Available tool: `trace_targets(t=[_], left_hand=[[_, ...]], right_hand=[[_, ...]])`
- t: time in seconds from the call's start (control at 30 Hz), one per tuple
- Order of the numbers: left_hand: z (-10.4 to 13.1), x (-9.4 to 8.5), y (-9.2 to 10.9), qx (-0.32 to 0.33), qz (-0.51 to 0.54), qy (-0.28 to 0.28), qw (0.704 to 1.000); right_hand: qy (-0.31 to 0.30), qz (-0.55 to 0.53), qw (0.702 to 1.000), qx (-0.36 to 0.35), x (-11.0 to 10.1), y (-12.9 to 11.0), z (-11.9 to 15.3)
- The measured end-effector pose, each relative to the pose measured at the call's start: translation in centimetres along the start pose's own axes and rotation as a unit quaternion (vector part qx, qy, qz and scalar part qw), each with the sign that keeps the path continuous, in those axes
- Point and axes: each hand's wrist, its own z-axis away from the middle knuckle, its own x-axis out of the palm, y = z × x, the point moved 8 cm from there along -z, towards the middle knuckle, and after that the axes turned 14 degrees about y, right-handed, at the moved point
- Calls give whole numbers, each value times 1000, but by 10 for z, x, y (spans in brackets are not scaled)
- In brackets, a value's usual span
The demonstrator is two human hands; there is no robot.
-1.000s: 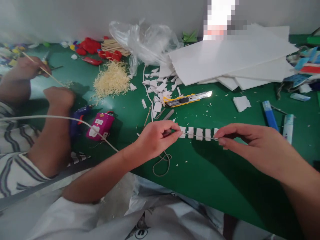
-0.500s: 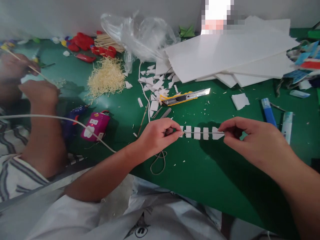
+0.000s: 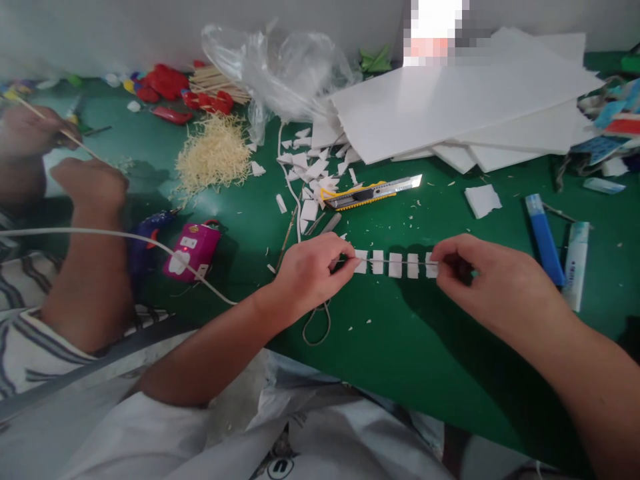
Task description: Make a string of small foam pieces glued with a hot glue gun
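Both hands are pinched narrow on a thin cord [image 3: 385,261], my left hand [image 3: 313,270] at one end of the stretch and my right hand [image 3: 493,280] at the other, so that it runs straight between my fingertips. Under that line sits a row of five small white pieces [image 3: 395,265], spaced apart on the green table [image 3: 390,373]; the cord crosses them near their middles, probably why I grip it beyond both sides. The end pieces are partly hidden by my fingers, and I cannot tell whether the cord is stuck to any of them or only lies across. Its slack seems to fall in a loop [image 3: 316,344] below my left wrist, out of the row's way.

Beyond the row, the yellow utility knife [image 3: 373,193] lies with its blade out, beside the white scraps [image 3: 310,211], within reach but off the cord. Larger white sheets [image 3: 450,113] are stacked farther back. A blue tube [image 3: 545,240] and a pale tube [image 3: 576,267] lie near my right hand. To my left, a co-worker's hand [image 3: 37,130] holds a thin stick [image 3: 30,108].
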Motion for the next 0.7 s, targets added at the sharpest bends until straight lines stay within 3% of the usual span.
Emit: trace_targets(t=[0.4,0.7], left_hand=[[0,0,0,-10,10,-9,1000],[0,2,-2,-10,12,-5,1000]], right_hand=[[-2,41,996,-75,6,-4,1],[58,40,987,-143,2,-10,2]])
